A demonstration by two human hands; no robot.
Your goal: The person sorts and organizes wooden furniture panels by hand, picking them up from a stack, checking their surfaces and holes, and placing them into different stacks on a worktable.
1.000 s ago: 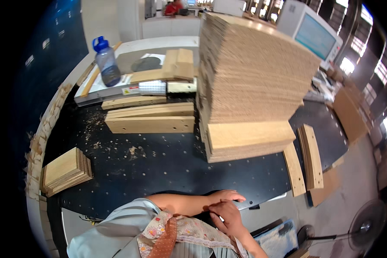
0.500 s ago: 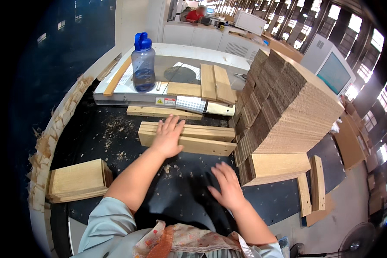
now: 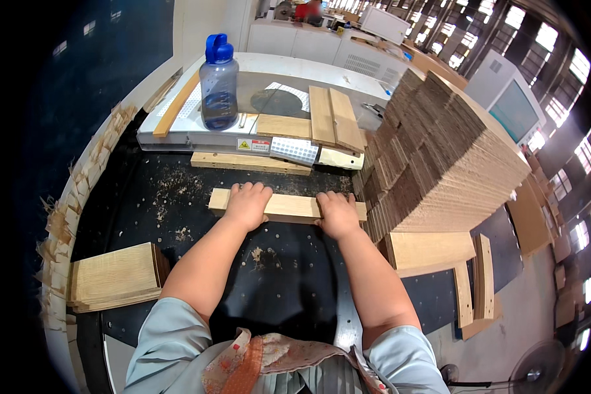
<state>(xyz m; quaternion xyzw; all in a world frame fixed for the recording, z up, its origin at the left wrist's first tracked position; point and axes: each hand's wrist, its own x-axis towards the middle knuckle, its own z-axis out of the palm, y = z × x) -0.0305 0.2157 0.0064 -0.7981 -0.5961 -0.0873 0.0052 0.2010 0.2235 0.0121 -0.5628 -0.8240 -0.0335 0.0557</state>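
Two or more pale wooden strips (image 3: 293,205) lie pressed together, side by side, on the black perforated table (image 3: 269,289) in front of me. My left hand (image 3: 246,207) grips them near their left end, fingers curled over the far edge and thumb at the near side. In the same way my right hand (image 3: 338,215) grips them near the right end, close to a tall stack of boards (image 3: 446,164). Another wooden strip (image 3: 249,163) with holes lies farther off, along the front of a white machine bed (image 3: 177,140).
A blue-capped water bottle (image 3: 218,92) and several loose boards (image 3: 322,115) rest on the machine bed. At the left sits a low stack of boards (image 3: 115,277). Two drilled strips (image 3: 483,276) lie at the right edge, and wood chips (image 3: 171,197) litter the table.
My right hand has moved forward and taken hold of the strips' right part. The left hand now grips them too, and the strips, previously spread apart at one end, lie together.
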